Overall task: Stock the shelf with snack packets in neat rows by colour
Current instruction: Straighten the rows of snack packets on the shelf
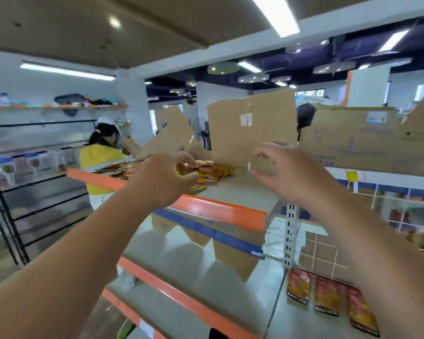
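A loose heap of red, orange and yellow snack packets [209, 171] lies on the top shelf [220, 211], which has an orange front edge. My left hand [165, 178] reaches into the near side of the heap, its fingers curled over a packet. To the right, over bare shelf, my right hand [290, 171] hovers with fingers loosely curved and thumb apart, holding nothing. Three red and yellow packets [326, 296] lie side by side on a lower shelf at the bottom right.
Torn cardboard sheets [252, 128] stand upright along the back of the top shelf. More cardboard [233, 258] hangs behind the shelf below. A white upright post [290, 231] divides the bays. A person in yellow [101, 162] stands beyond the shelf's left end.
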`<state>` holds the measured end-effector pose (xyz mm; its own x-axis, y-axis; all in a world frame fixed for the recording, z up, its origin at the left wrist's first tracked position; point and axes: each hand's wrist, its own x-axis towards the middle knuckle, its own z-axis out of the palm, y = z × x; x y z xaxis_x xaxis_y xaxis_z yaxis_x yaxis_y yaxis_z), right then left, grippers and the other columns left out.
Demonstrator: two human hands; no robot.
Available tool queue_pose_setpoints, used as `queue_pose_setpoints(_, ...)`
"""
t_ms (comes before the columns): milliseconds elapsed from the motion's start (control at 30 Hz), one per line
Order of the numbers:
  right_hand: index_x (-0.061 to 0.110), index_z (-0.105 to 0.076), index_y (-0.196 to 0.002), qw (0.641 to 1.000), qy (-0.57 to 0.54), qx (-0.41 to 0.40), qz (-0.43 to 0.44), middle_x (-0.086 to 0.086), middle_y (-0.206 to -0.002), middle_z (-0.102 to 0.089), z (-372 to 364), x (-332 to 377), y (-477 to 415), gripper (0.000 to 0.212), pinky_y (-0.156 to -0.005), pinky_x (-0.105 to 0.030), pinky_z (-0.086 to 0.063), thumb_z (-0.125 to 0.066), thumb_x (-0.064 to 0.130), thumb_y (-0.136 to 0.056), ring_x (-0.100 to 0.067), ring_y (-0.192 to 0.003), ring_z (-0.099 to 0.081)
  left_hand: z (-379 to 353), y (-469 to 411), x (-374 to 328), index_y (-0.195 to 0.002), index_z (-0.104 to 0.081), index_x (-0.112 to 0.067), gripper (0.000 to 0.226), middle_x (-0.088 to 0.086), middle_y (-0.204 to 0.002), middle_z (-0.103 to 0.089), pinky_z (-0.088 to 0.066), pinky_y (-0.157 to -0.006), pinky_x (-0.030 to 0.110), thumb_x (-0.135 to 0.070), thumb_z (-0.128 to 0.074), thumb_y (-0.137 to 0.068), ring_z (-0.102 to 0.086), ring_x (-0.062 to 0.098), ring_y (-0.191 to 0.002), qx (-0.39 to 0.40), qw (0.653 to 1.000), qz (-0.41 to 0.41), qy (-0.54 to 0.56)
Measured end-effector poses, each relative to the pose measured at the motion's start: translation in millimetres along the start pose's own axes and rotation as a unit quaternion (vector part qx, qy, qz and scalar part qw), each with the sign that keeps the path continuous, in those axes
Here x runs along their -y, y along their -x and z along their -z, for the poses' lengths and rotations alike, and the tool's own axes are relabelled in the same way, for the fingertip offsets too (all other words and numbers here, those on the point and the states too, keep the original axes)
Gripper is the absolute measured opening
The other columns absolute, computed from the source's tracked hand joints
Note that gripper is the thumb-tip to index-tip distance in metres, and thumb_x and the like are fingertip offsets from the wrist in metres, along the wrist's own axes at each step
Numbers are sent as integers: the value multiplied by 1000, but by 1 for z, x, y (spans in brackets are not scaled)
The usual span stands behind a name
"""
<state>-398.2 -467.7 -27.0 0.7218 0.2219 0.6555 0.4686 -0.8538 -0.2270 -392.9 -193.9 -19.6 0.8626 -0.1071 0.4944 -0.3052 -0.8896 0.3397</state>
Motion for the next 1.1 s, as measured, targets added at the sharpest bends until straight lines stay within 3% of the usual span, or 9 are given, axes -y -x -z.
queue_pose_setpoints(100, 27, -64, -117, 1000, 21, 24, 1, 3, -110, -57, -9, -9, -31, 31, -75, -31, -43, -68, 41, -90, -19, -93, -57, -6, -30, 13, -110, -64, -46, 20, -23, -104, -63, -48, -75, 29, -51, -63, -91, -62, 6, -91, 28, 1000, -8, -3)
queue_pose_setpoints(267, 26, -63, -122, 995, 58, 80, -7, 1, -119, -55, -41, -30, -84, 32, -72, -27, -30, -66, 39, -93, -21, -107, -55, -37, -85, 26, -102, -69, -43, 20, -16, -105, -67, -59, -82, 36, -53, -64, -85, -66, 11, -88, 63, 998, 4, -8)
queue_pose_setpoints(467, 29, -64, -119, 987, 64, 149, 17, 2, -117, -60, -92, -55, -149, 32, -86, -36, -52, -68, 41, -89, -20, -99, -58, -63, -150, 34, -105, -73, -36, 21, -11, -109, -66, -54, -83, 32, -48, -67, -90, -63, 11, -94, 105, 992, -3, -73)
queue_pose_setpoints(567, 30, -65, -114, 979, 75, 186, 37, 4, -111, -62, -119, -59, -176, 27, -84, -35, -53, -69, 37, -88, -21, -98, -61, -69, -179, 43, -107, -74, -35, 21, -11, -107, -68, -51, -78, 29, -46, -68, -91, -62, 10, -95, 110, 991, 1, -82)
queue_pose_setpoints(667, 27, -63, -109, 966, 90, 236, 55, 2, -101, -63, -143, -61, -196, 22, -73, -31, -49, -67, 32, -88, -21, -89, -59, -75, -199, 53, -106, -73, -38, 19, -17, -102, -67, -47, -74, 28, -46, -67, -90, -61, 7, -95, 112, 991, 7, -74)
queue_pose_setpoints(867, 24, -58, -128, 931, 144, 320, 101, 1, -113, -63, -180, -56, -214, 39, -75, -31, -45, -65, 25, -89, -22, -102, -61, -91, -233, 71, -98, -74, -28, 12, -8, -94, -73, -58, -65, 33, -33, -68, -90, -69, 15, -83, 158, 987, -6, -17)
queue_pose_setpoints(933, 23, -61, -119, 921, 173, 330, 110, 3, -104, -61, -184, -56, -217, 30, -69, -30, -39, -61, 21, -89, -22, -96, -60, -97, -246, 78, -96, -75, -27, 10, -4, -94, -74, -55, -63, 30, -31, -68, -90, -70, 19, -84, 170, 985, -19, -10)
queue_pose_setpoints(1033, 22, -66, -98, 922, 186, 333, 74, 6, -83, -62, -176, -59, -220, 16, -69, -32, -49, -60, 19, -84, -20, -77, -57, -108, -266, 87, -93, -75, -28, 9, -3, -96, -74, -61, -78, 37, -32, -68, -87, -71, 21, -89, 193, 980, -47, -5)
queue_pose_setpoints(1100, 18, -64, -86, 930, 188, 314, 37, 2, -72, -61, -164, -61, -219, 6, -61, -30, -48, -62, 18, -80, -19, -67, -54, -114, -277, 89, -97, -75, -25, 15, -3, -97, -73, -60, -78, 34, -35, -68, -87, -68, 17, -82, 218, 973, -71, -12)
